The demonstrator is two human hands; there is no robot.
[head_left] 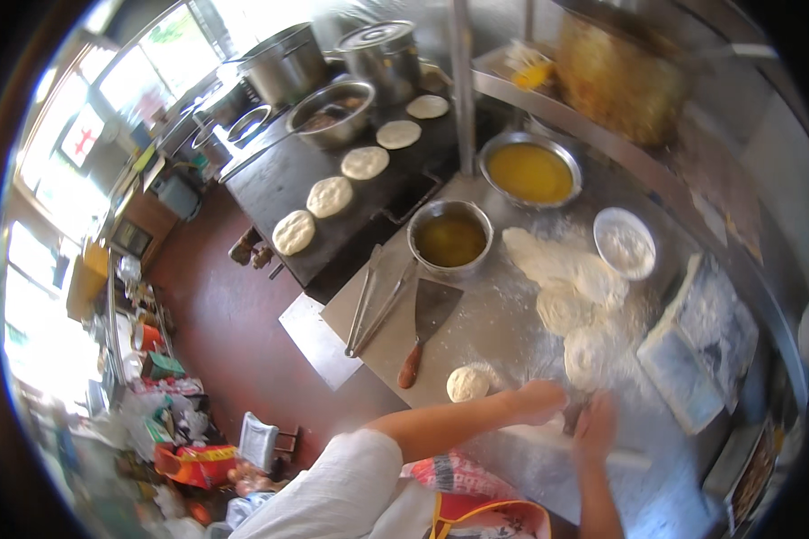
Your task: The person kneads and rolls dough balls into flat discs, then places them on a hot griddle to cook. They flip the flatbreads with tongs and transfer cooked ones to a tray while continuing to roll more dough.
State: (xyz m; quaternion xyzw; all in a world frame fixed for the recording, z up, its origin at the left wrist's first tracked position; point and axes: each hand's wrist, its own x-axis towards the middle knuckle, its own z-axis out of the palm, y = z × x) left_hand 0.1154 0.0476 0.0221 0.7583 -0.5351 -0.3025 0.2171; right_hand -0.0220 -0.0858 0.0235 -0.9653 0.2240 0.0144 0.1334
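My left hand (545, 399) and my right hand (597, 421) are close together over the floured metal worktop (512, 354). A small dark thing (572, 419) shows between them, too blurred to name. Under my left forearm lies a pale, flat piece of dough (536, 432). To the right, a pale stick-like shape (628, 459) shows below my right hand. My fingers are blurred, so their grip is unclear. A round dough ball (468, 384) rests left of my hands. Beyond them sit a coiled dough piece (585, 357), another coil (563, 308) and a long dough mass (559, 259).
A wooden-handled scraper (421, 337) and metal tongs (367, 313) lie left. Two metal bowls of yellowish liquid (450, 239) (531, 172) and a flour bowl (624, 244) stand beyond. Several flatbreads (329, 197) lie on a black griddle (263, 185). A floury, folded bag-like item (691, 367) lies right.
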